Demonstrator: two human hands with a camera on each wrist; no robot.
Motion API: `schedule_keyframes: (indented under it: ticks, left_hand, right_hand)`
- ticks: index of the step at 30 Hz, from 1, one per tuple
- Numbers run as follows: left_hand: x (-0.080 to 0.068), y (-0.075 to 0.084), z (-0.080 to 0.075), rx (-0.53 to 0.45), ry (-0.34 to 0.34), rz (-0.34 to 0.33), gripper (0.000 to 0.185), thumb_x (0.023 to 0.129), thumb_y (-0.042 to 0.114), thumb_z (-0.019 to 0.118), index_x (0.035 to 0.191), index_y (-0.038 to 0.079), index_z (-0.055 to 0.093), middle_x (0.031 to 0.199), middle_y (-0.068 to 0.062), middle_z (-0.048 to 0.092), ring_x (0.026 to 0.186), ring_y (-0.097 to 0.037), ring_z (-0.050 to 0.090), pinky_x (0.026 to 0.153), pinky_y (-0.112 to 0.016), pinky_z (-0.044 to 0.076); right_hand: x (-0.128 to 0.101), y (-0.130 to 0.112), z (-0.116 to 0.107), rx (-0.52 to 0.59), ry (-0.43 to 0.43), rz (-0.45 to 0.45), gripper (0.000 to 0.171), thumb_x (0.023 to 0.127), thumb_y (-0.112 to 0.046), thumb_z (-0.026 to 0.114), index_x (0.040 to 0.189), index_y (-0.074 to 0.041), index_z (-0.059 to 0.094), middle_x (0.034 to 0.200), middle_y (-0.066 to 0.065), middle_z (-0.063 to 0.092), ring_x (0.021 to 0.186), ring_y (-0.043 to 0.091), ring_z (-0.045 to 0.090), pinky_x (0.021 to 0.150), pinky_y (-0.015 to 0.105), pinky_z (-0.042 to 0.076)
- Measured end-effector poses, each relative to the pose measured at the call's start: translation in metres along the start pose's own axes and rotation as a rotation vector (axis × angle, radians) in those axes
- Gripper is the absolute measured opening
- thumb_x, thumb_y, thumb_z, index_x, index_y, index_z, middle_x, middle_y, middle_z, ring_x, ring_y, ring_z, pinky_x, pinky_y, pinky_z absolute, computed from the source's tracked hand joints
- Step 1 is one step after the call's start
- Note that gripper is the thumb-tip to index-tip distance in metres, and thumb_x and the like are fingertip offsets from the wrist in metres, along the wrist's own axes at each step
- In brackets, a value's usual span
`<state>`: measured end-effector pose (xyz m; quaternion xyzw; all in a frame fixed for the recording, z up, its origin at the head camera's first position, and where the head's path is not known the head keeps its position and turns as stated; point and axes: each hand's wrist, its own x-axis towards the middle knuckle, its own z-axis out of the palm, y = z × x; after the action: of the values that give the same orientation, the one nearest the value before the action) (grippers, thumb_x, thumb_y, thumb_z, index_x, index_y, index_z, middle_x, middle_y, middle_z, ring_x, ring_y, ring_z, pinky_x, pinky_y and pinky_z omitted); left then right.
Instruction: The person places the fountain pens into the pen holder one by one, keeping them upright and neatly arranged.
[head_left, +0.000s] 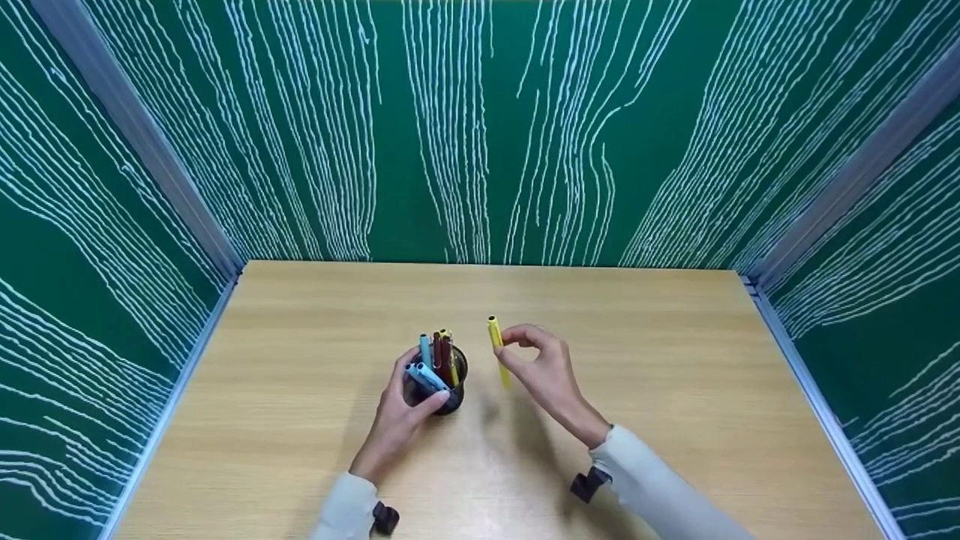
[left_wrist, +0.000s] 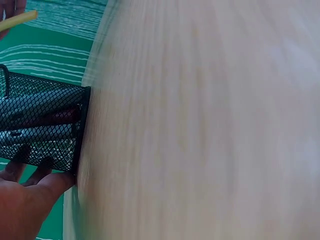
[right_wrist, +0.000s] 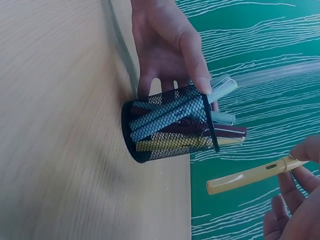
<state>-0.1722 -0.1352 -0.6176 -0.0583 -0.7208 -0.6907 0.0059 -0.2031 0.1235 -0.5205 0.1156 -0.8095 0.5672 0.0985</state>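
Observation:
My left hand [head_left: 400, 412] grips a black mesh pen cup [right_wrist: 170, 122] from its left side, thumb at the rim. Inside the cup stand several pens: light blue pens [head_left: 427, 376], dark red pens [head_left: 438, 351] and a yellow one [right_wrist: 175, 142]. To the right of the cup, my right hand [head_left: 544, 371] pinches a yellow pen [head_left: 495, 331] between thumb and fingertips. That pen is held above the table, apart from the cup, its lower end pointing down. In the left wrist view the cup's base shows close to the tabletop.
The wooden table [head_left: 637, 322] lies under both hands. Green panels [head_left: 390, 150] with white wavy lines stand at the back and both sides, joined by grey posts [head_left: 150, 127]. Dark wrist devices [head_left: 589, 484] sit at both sleeves.

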Motion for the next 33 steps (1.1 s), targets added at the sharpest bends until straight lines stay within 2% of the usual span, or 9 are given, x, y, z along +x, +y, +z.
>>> schedule_keyframes:
  ticks: [6,11,23,29,33]
  left_hand:
    - [-0.002,0.001,0.0,0.026,0.005,0.02,0.086,0.094,0.026,0.088,0.166,0.024,0.042,0.165,-0.015,0.049,0.151,-0.032,0.05,0.128,-0.05,0.033]
    - [-0.001,0.001,0.001,0.063,0.01,0.019,0.087,0.093,0.028,0.089,0.167,0.025,0.042,0.166,-0.014,0.05,0.15,-0.034,0.05,0.127,-0.054,0.034]
    - [-0.001,-0.001,0.001,0.067,0.006,0.03,0.087,0.093,0.028,0.09,0.166,0.025,0.043,0.165,-0.012,0.051,0.151,-0.034,0.049,0.128,-0.056,0.032]
    - [0.0,-0.001,0.0,0.079,0.013,0.001,0.086,0.093,0.032,0.089,0.165,0.029,0.042,0.166,-0.011,0.05,0.153,-0.033,0.047,0.129,-0.057,0.029]
    - [0.001,0.0,-0.002,0.094,0.017,-0.002,0.085,0.094,0.031,0.088,0.166,0.027,0.042,0.167,-0.013,0.049,0.153,-0.035,0.046,0.13,-0.059,0.029]
  right_hand:
    - [0.005,-0.005,0.01,0.015,-0.007,-0.05,0.013,0.092,-0.006,0.086,0.102,-0.012,0.083,0.103,-0.002,0.08,0.107,0.023,0.067,0.102,0.048,0.05]
    - [0.007,-0.01,0.017,0.022,-0.021,-0.048,0.014,0.092,-0.007,0.086,0.104,-0.013,0.083,0.106,-0.002,0.079,0.109,0.023,0.067,0.102,0.048,0.05]
    - [0.013,-0.02,0.032,0.031,-0.05,-0.079,0.015,0.093,-0.01,0.086,0.107,-0.015,0.083,0.109,-0.004,0.078,0.112,0.022,0.065,0.105,0.049,0.049]
    - [0.014,-0.024,0.041,0.039,-0.075,-0.085,0.016,0.094,-0.011,0.086,0.109,-0.016,0.083,0.113,-0.004,0.077,0.113,0.021,0.065,0.106,0.05,0.049]
    - [0.015,-0.026,0.047,0.049,-0.086,-0.088,0.013,0.094,-0.013,0.086,0.107,-0.017,0.083,0.112,-0.004,0.077,0.113,0.021,0.066,0.106,0.05,0.049]
